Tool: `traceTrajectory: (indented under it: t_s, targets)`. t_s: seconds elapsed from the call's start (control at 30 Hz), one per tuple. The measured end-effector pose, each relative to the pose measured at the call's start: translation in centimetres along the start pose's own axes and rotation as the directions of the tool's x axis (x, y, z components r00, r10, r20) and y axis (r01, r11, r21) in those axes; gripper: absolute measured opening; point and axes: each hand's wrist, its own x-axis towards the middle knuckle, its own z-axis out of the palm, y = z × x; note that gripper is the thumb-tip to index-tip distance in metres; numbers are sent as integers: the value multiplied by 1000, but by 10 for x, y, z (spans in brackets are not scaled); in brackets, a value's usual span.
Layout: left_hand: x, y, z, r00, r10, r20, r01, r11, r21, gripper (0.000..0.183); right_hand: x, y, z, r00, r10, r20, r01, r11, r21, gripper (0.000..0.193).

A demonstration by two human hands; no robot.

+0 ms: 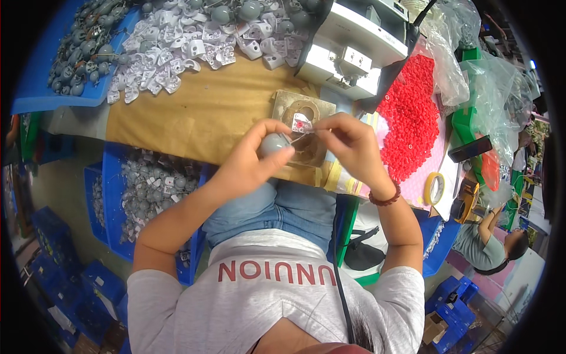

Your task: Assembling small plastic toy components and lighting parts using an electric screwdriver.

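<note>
One left hand [254, 154] holds one grey ball [273, 145] near one white piece [301, 123]

1. Worktop [177, 121]: tan covering.
2. Back left: heaped white plastic parts [168, 56], grey balls [221, 15] among them.
3. Near edge: square block [283, 101], hollowed.
4. Behind it: white boxy device [365, 32].
5. Right: red bits [413, 118] on pink sheet [417, 186], yellow tape roll [428, 189].

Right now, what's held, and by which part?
Left hand: grey ball, by its rounded sides. Right hand: fingers at the white piece; can't tell whether gripped.
</note>
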Motion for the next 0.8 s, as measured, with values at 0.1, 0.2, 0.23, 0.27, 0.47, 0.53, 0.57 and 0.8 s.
traceTrajectory:
  t_s: [0.1,0.2,0.23,0.27,0.47,0.53,0.57,0.8]
  targets:
    - [-1,-14,2,897,439,55,-371,678,634,35,8,8,10,867,-495,60,448,719,-530,20]
    - [4,-18,3,851,513,117,-411,508,757,38,15,14,16,824,-552,130,505,611,-610,26]
    - [5,-18,3,843,518,144,-418,463,782,38,17,16,16,814,-559,156,518,579,-629,27]
    - [6,-19,3,848,509,145,-414,467,781,37,17,15,16,813,-555,175,523,562,-641,27]
    - [10,-20,2,866,471,169,-410,473,780,37,9,9,17,858,-455,237,478,543,-690,29]
    - [10,-20,1,870,467,159,-396,469,789,40,6,4,19,877,-407,254,456,541,-707,31]
    - [11,-18,1,845,512,156,-388,385,837,42,3,4,19,883,-397,251,446,543,-712,33]
    - [25,-25,8,795,546,264,-326,19,945,51,-6,10,-2,939,-342,39,313,800,-513,34]
